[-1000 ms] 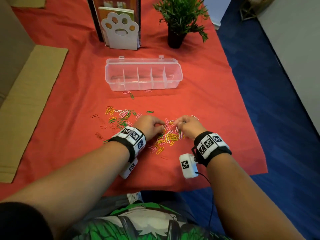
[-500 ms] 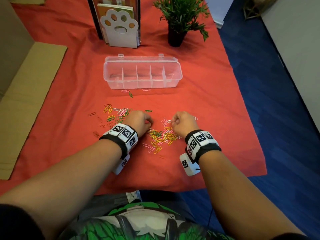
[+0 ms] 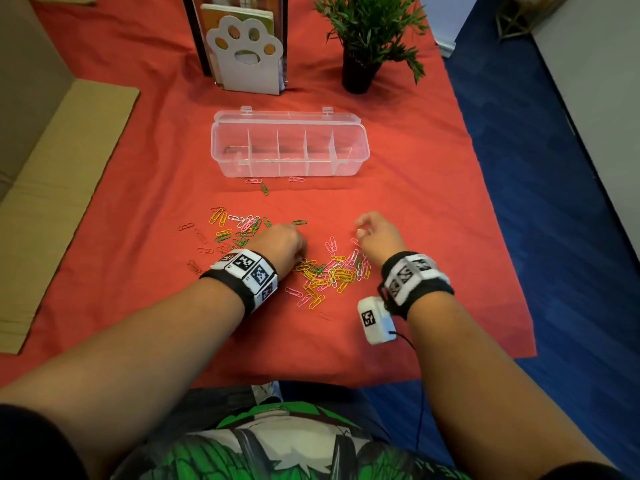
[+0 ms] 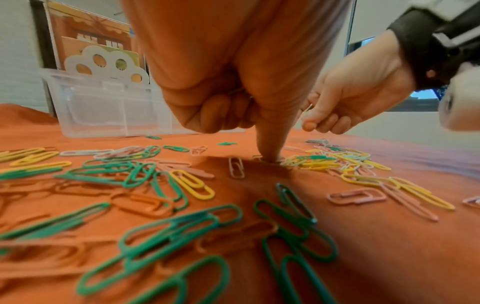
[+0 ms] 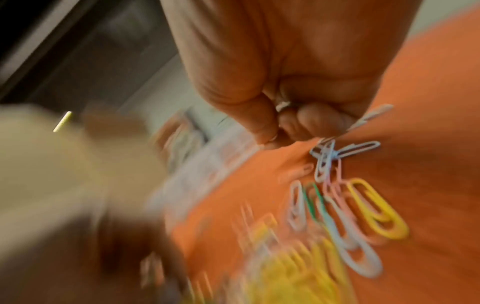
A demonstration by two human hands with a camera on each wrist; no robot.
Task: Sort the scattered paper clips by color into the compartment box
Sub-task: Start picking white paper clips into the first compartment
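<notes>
Centrally on the red cloth [image 3: 398,161], toward its far edge, sits the clear compartment box [image 3: 290,148], lid folded back; its 5 compartments look empty, though the plastic makes that hard to judge. No readable writing shows anywhere; the wristbands [image 3: 247,273] carry only black-and-white square marker patterns. Behind the box stand a white paw-shaped holder [image 3: 245,57] and a potted plant [image 3: 367,36]. Paper clips [image 3: 329,271] in yellow, green, pink, white and orange lie scattered across the cloth's near half, thickest between the 2 hands, with 3 strays just in front of the box. The left hand [image 3: 280,245] is curled into a fist with 1 finger [image 4: 270,144] pointing down, its tip pressed on a clip on the cloth; wire-like glints show between the curled fingers, so it may hold clips. The right hand [image 3: 377,233] is lifted at the pile's right side, its fingers curled around a few pale clips [image 5: 369,117].
</notes>
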